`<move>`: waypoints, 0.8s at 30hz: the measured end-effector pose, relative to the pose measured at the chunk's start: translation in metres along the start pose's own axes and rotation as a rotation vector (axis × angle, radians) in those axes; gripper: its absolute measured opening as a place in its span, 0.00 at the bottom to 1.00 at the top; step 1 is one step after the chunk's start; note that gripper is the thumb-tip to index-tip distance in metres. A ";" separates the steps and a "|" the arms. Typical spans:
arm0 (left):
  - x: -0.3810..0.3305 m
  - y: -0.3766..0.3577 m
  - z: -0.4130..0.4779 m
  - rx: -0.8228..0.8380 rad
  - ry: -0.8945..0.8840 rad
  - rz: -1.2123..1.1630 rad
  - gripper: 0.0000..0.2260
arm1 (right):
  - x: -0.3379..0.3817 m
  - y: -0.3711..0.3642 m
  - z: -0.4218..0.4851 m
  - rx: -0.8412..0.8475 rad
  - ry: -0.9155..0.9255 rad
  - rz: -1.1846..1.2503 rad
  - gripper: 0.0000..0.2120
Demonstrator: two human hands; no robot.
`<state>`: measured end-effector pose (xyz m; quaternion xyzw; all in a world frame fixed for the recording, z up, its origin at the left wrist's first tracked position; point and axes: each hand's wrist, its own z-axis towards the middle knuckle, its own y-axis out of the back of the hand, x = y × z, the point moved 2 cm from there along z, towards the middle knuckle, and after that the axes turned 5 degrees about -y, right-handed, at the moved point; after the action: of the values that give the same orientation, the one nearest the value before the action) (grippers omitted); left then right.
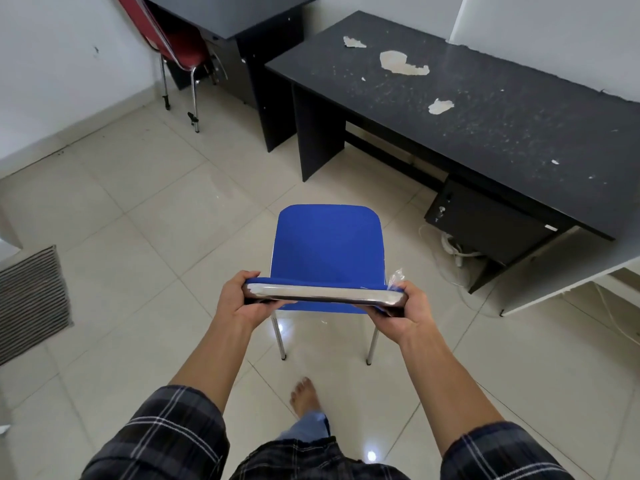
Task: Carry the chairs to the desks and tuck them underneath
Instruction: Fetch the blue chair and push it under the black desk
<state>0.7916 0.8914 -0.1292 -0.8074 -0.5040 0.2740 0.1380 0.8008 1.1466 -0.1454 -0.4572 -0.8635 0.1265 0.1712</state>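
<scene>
The person stood behind the blue chair (329, 244), which sat out on the tiled floor (138, 202), near the desk (318, 133) but not yet under it. I could not tell whether its legs (282, 337) touched the tiles or hung just clear. The left hand (242, 299) and the right hand (405, 311) each gripped one end of the chrome top rail (325, 295) of the back, fingers (251, 274) curled tight round the corners, with nothing else in them. A scrap of clear wrap (396, 275) stuck up beside the right hand.

It looked a light thing to me: thin steel tube and a padded seat, stiff all through, so it should lift and swing as one piece. The polished rail could be slick, and the loose wrap more so. A hold with both hands at the corners seemed the soundest, since it would stop the chair twisting. The opening lay between the desk's left panel and the drawer unit (485, 223), under a flaking surface (485, 116). White cables (453, 251) lay on the floor by the drawers, and a leg might snag them. A red chair (180, 46) stood already at the far desk (235, 12).
</scene>
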 end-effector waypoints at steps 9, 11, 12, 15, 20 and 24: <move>-0.067 -0.063 0.060 0.053 0.062 0.074 0.12 | 0.012 -0.083 0.036 -0.017 0.037 0.094 0.14; -0.079 -0.077 0.072 0.052 0.051 0.090 0.12 | 0.017 -0.100 0.045 -0.005 0.040 0.115 0.13; -0.083 -0.083 0.076 0.052 0.038 0.095 0.13 | 0.019 -0.107 0.047 0.002 0.040 0.127 0.12; -0.099 -0.105 0.099 0.041 0.034 0.117 0.18 | 0.032 -0.132 0.062 0.012 0.045 0.137 0.15; -0.123 -0.157 0.143 0.050 0.036 0.138 0.20 | 0.066 -0.179 0.095 0.042 0.048 0.170 0.12; -0.141 -0.205 0.180 0.036 0.045 0.175 0.21 | 0.099 -0.220 0.118 0.048 0.041 0.202 0.11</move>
<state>0.4875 0.8496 -0.1303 -0.8518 -0.4232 0.2758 0.1391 0.5358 1.1004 -0.1525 -0.5401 -0.8061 0.1544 0.1860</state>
